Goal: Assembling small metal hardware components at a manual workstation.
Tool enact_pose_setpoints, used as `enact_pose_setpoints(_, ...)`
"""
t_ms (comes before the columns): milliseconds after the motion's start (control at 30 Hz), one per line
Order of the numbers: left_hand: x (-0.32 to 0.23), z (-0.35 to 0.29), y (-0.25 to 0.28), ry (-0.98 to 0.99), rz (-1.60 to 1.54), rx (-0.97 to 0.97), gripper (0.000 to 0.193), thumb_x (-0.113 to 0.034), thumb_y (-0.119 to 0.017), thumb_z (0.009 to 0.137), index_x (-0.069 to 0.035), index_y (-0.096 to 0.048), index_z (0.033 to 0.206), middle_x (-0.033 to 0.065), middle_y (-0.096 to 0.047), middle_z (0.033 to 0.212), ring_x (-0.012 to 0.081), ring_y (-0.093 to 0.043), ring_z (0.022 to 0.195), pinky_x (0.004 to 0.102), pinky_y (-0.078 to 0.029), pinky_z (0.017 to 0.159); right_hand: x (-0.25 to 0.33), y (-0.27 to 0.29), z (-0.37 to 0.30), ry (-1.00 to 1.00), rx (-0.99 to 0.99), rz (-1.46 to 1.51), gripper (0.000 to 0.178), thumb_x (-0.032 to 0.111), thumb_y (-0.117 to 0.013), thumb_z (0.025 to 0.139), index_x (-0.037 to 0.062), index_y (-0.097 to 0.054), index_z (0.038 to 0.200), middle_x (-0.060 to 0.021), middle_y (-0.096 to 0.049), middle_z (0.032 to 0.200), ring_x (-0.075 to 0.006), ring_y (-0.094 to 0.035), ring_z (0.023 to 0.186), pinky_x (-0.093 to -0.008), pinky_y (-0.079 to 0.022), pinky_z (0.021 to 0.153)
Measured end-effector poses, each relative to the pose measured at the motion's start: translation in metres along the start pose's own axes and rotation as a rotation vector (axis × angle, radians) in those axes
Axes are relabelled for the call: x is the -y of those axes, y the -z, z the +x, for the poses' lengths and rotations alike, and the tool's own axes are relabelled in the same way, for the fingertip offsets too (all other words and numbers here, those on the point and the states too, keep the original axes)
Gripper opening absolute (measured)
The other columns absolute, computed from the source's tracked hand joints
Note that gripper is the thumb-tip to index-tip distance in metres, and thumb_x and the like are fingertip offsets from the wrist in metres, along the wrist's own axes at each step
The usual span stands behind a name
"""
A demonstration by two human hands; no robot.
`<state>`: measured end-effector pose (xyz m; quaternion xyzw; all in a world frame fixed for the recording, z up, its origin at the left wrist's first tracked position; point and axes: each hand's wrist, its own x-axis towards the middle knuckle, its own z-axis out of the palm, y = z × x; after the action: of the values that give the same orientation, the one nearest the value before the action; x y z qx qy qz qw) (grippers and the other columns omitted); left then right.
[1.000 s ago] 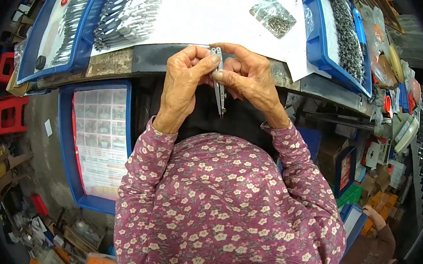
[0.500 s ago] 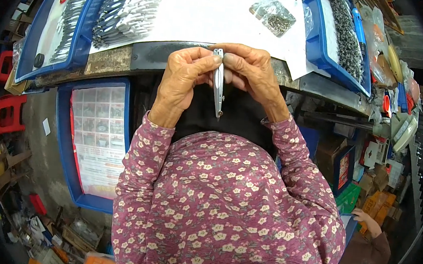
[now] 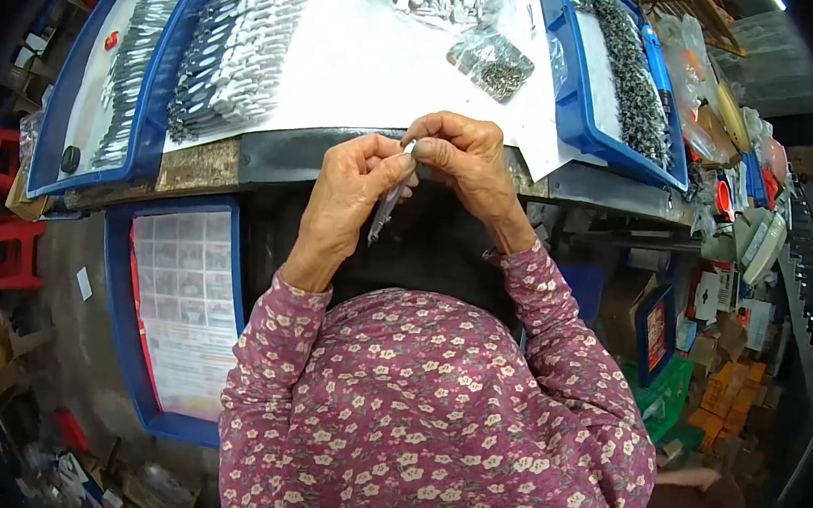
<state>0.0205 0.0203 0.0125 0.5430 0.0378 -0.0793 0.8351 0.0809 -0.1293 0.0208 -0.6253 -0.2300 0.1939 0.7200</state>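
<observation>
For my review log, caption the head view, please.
The left hand and right hand pinch a slim silvery piece at a white-topped bench.

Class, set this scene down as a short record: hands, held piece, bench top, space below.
Left hand: pinching the slim metal piece
Right hand: gripping near its upper end
Held piece: tilted, lower end toward the person's left
Bench top: white sheet, rows of parts, clear bag of small pieces, left blue tray, right blue tray
Space below: lower blue tray, printed sheet inside
</observation>
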Motion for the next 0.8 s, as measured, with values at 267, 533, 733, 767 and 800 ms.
enact_pose_setpoints(267, -0.001, 0.006, -0.024, -0.285, 0.408, -0.251, 0.013, -0.011, -0.056, 0.083, 0.002, -0.053, 0.085, 0.0063, -0.057, 0.068, 0.0115, -0.054, 0.06, 0.0231, -0.042, 0.052, -0.003, 0.006, 0.007, 0.074, -0.109, -0.054, 0.018, 0.013, -0.063, 0.081, -0.0039, -0.06, 0.087, -0.0005, -0.058, 0.073, -0.0034, -0.05, 0.061, -0.0143, -0.037, 0.051)
enact_pose_setpoints(533, 0.007, 0.007, -0.02, -0.547, 0.82, -0.281, 0.01, -0.004, -0.053, 0.081, 0.002, -0.046, 0.085, 0.021, -0.053, 0.067, 0.0389, -0.054, 0.061, 0.0407, -0.041, 0.052, 0.018, 0.041, 0.059, 0.107, -0.078, -0.395, 0.019, 0.017, -0.059, 0.08, -0.0008, -0.063, 0.083, -0.0002, -0.053, 0.059, -0.0038, -0.041, 0.045, -0.0184, -0.032, 0.039)
enact_pose_setpoints(733, 0.008, 0.003, -0.018, -0.592, 0.912, -0.267, 0.01, -0.003, -0.053, 0.08, 0.002, -0.046, 0.084, 0.0207, -0.052, 0.073, 0.0384, -0.054, 0.064, 0.0409, -0.042, 0.054, 0.003, 0.064, 0.133, 0.409, -0.142, -0.968, 0.019, 0.014, -0.054, 0.079, -0.0023, -0.062, 0.084, -0.0088, -0.058, 0.067, -0.0134, -0.051, 0.053, -0.0275, -0.041, 0.048)
enact_pose_setpoints(767, 0.007, 0.001, -0.016, -0.589, 0.915, -0.276, 0.01, -0.003, -0.053, 0.08, 0.002, -0.046, 0.084, 0.0207, -0.052, 0.073, 0.0384, -0.054, 0.064, 0.0409, -0.042, 0.054, -0.005, 0.062, 0.144, 0.483, -0.143, -1.078, 0.019, 0.014, -0.054, 0.078, -0.0021, -0.061, 0.085, -0.0116, -0.059, 0.069, -0.0174, -0.054, 0.055, -0.0307, -0.044, 0.051)
enact_pose_setpoints(800, 0.008, 0.002, -0.016, -0.607, 0.923, -0.279, 0.01, -0.002, -0.053, 0.08, 0.002, -0.046, 0.085, 0.0207, -0.053, 0.073, 0.0386, -0.054, 0.064, 0.0407, -0.042, 0.054, -0.012, 0.063, 0.151, 0.507, -0.157, -1.228, 0.016, 0.009, -0.052, 0.075, -0.0006, -0.06, 0.085, -0.0159, -0.06, 0.074, -0.0257, -0.058, 0.061, -0.0354, -0.046, 0.057)
